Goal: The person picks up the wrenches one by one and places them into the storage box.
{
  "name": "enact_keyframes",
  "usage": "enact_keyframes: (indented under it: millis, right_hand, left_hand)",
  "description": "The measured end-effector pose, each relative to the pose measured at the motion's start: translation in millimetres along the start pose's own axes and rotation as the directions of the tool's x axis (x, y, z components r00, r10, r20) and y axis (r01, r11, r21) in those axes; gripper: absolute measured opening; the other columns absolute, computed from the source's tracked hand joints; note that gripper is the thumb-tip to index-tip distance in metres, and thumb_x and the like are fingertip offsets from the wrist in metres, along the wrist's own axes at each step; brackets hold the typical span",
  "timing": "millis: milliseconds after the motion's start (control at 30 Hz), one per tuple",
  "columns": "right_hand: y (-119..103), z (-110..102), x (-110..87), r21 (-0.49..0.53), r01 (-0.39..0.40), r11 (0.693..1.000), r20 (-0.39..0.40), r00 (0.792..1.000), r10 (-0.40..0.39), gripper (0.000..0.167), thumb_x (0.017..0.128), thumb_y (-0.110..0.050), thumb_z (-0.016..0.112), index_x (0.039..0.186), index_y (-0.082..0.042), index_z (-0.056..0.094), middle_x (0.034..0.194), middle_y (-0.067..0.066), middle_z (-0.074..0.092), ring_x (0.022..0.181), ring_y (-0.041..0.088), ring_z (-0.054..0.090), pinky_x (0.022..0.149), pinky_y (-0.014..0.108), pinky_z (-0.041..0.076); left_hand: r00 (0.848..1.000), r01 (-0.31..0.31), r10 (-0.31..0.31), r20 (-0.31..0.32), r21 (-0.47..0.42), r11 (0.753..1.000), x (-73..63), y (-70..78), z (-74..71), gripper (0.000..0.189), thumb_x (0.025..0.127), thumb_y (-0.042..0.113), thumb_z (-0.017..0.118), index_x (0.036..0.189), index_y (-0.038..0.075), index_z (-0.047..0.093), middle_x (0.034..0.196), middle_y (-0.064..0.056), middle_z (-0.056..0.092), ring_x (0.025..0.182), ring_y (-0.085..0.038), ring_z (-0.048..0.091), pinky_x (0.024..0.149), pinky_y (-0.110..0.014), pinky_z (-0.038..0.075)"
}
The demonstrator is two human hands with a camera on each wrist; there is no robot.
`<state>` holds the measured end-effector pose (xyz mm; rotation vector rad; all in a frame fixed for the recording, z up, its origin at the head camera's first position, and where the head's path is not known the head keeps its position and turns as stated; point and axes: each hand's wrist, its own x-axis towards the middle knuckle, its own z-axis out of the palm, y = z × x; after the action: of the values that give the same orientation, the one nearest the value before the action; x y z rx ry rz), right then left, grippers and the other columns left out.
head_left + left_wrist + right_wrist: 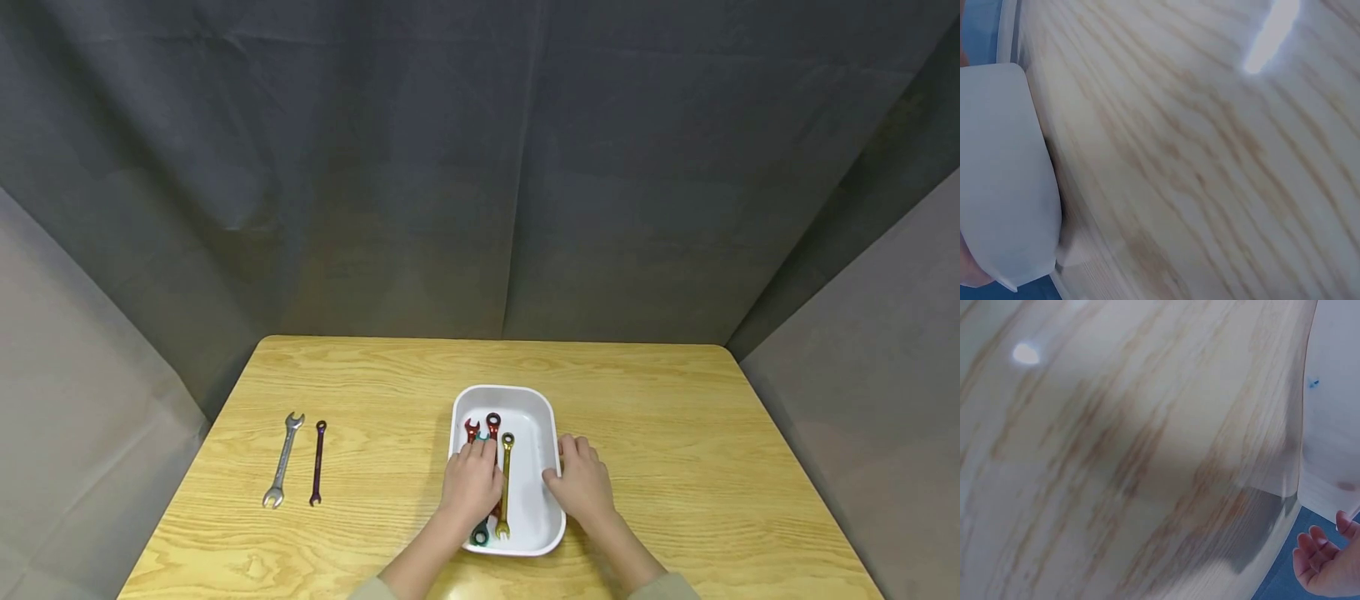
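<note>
In the head view a white tray [530, 546] stands on the table in front of me. My left hand [471, 482] reaches over its left part, covering the middle of several wrenches; its fingertips are hidden, and I cannot tell whether they grip one. From under it show a green wrench's ring end [480, 536], a short red open end [472, 427] and a red wrench [492, 422]. A gold wrench [506, 475] lies just right of that hand. My right hand [583, 479] holds the tray's right rim, thumb over the edge, fingers outside.
Left of the tray, a silver open-ended wrench [284, 460] and a slim purple wrench [318, 463] lie side by side on the wooden table [660, 400]. A dark grey curtain [375, 208] hangs behind the far table edge.
</note>
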<state>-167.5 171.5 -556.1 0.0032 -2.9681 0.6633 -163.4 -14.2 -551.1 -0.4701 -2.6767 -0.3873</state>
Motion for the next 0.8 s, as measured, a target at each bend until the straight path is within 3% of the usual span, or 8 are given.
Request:
enact_keyframes:
  millis: [300, 500, 800]
  right_hand:
    - [-0.6, 0.1, -0.2, -0.009, 0.007, 1.0, -0.017, 1.0, -0.007, 0.032, 0.07, -0.024, 0.061, 0.097, -0.01, 0.05, 0.093, 0.01, 0.049, 0.084, 0.027, 0.049, 0.067, 0.041, 0.041]
    - [-1.0, -1.0, 0.1, -0.009, 0.004, 1.0, -0.01, 1.0, -0.004, 0.032, 0.07, -0.024, 0.061, 0.097, -0.01, 0.05, 0.093, 0.01, 0.049, 0.084, 0.027, 0.048, 0.067, 0.041, 0.04]
    - [-0.8, -1.1, -0.2, -0.017, 0.006, 1.0, -0.009, 1.0, -0.006, 0.034, 0.071, -0.025, 0.061, 0.1, -0.009, 0.051, 0.097, 0.012, 0.05, 0.088, 0.029, 0.049, 0.07, 0.043, 0.041]
  left_hand:
    - [0.998, -0.053, 0.053, -0.014, 0.02, 0.998, -2.2, -12.5, -10.7, 0.037, 0.081, 0.024, 0.061, 0.113, 0.006, 0.056, 0.099, -0.006, 0.058, 0.087, -0.02, 0.052, 0.079, -0.034, 0.042]
    - [0.996, -0.07, 0.07, -0.054, 0.019, 0.997, -5.0, -20.3, -15.5, 0.038, 0.078, 0.022, 0.063, 0.112, 0.006, 0.055, 0.097, -0.006, 0.056, 0.087, -0.02, 0.051, 0.079, -0.034, 0.042]
    - [0.992, -0.033, 0.034, -0.119, 0.007, 0.999, -6.9, -35.0, -16.7, 0.036, 0.076, 0.021, 0.064, 0.109, 0.006, 0.057, 0.096, -0.005, 0.056, 0.088, -0.02, 0.051, 0.079, -0.034, 0.041]
